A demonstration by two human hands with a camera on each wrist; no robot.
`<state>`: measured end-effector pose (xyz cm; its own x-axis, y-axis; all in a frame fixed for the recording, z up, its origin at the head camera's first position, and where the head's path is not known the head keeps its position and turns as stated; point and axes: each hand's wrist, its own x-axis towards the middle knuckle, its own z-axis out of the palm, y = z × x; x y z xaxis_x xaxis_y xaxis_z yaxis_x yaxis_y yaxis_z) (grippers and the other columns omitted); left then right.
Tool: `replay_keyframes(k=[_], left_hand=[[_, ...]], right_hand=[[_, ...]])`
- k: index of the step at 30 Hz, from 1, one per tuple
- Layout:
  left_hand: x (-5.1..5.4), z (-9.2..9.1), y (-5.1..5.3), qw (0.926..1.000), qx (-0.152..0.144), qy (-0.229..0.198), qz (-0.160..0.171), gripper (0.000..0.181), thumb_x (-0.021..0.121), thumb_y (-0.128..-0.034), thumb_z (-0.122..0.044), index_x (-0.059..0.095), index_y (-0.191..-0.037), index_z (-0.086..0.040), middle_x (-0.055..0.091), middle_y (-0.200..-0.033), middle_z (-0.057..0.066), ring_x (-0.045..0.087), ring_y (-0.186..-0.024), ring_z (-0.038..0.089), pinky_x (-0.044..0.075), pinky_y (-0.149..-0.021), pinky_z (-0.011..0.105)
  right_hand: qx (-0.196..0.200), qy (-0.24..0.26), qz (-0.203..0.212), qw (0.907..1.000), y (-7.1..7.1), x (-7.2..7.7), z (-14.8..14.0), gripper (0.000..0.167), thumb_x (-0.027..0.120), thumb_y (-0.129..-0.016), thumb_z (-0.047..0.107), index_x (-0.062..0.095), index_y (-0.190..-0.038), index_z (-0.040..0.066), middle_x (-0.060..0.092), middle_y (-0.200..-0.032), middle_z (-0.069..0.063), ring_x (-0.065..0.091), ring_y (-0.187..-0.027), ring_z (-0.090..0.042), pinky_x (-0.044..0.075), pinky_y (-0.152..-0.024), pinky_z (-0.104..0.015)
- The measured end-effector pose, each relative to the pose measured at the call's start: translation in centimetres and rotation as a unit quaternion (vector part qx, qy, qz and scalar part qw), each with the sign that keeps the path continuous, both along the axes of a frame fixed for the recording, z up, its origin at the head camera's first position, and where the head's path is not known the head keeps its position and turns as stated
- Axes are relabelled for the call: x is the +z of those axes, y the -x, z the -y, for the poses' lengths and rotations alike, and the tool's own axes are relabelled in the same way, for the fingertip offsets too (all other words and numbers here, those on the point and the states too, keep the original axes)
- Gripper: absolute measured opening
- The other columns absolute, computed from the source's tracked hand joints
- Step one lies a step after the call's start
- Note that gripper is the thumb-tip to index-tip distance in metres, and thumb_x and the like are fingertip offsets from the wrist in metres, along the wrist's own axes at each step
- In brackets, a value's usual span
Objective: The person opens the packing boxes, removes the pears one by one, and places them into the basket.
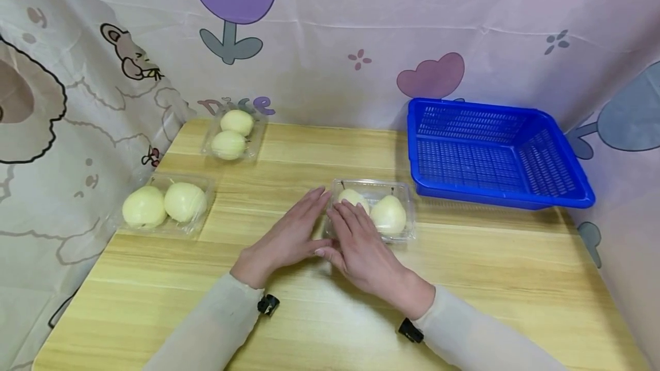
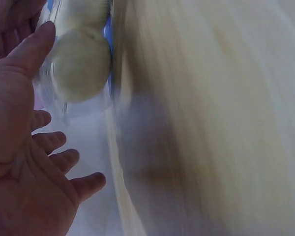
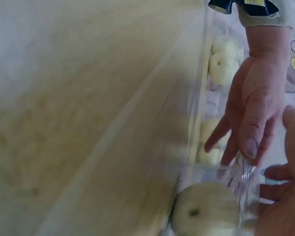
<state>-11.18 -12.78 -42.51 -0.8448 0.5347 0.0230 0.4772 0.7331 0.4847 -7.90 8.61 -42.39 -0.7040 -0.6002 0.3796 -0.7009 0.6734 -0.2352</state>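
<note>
A clear plastic box holding two pale yellow pears sits mid-table, its lid apparently down. With fingers extended, my right hand lies over the near left part of the box, hiding some of one pear. My left hand is at the box's left side, fingers straight, thumb close to the right thumb. A pear shows beyond the left hand in the blurred left wrist view. In the right wrist view, both hands flank the box; the right hand is partly cut off.
Two more clear boxes of paired pears stand on the left, one nearer and one at the back. A blue plastic basket stands at the back right. Patterned cloth hangs behind the wooden table.
</note>
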Motion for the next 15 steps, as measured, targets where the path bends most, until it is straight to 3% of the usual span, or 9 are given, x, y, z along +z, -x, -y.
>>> replay_keyframes(k=[3, 6, 11, 15], left_hand=[[0.1, -0.5, 0.1, 0.9998, -0.007, 0.010, -0.017, 0.106, 0.075, -0.0939, -0.052, 0.016, -0.169, -0.005, 0.013, -0.177, 0.016, 0.011, -0.164, 0.034, 0.018, -0.133, 0.052], [0.4, -0.9, 0.3, 0.9993, -0.011, 0.018, -0.030, 0.106, 0.073, -0.0946, -0.055, 0.016, -0.169, -0.006, 0.012, -0.177, 0.013, 0.008, -0.165, 0.033, 0.018, -0.133, 0.055], [0.8, -1.6, 0.4, 0.9983, -0.030, 0.034, -0.036, 0.105, 0.071, -0.0943, -0.062, 0.019, -0.170, -0.011, 0.012, -0.178, 0.006, 0.004, -0.165, 0.028, 0.015, -0.133, 0.055], [0.8, -1.8, 0.3, 0.9965, -0.045, 0.055, -0.044, 0.107, 0.077, -0.0906, -0.060, 0.021, -0.170, -0.014, 0.012, -0.178, 0.004, 0.002, -0.166, 0.024, 0.012, -0.133, 0.054]], right_hand=[[0.024, 0.034, -0.008, 0.9991, 0.5, 0.0, -0.5, 0.079, 0.026, -0.112, 0.058, 0.050, -0.150, -0.007, 0.053, -0.152, -0.026, 0.049, -0.145, -0.040, 0.035, -0.127, -0.053], [0.022, 0.048, 0.002, 0.9986, 1.0, 0.3, -1.6, 0.079, 0.028, -0.112, 0.057, 0.050, -0.149, -0.008, 0.052, -0.154, -0.026, 0.049, -0.146, -0.040, 0.038, -0.125, -0.053], [-0.045, 0.015, 0.041, 0.9981, 1.8, 0.8, -4.4, 0.072, 0.038, -0.112, 0.053, 0.049, -0.152, -0.006, 0.048, -0.158, -0.027, 0.044, -0.150, -0.043, 0.031, -0.127, -0.057], [-0.103, -0.026, 0.072, 0.9918, 2.2, 1.0, -6.5, 0.067, 0.047, -0.112, 0.046, 0.047, -0.155, -0.005, 0.044, -0.163, -0.025, 0.037, -0.154, -0.044, 0.022, -0.130, -0.062]])
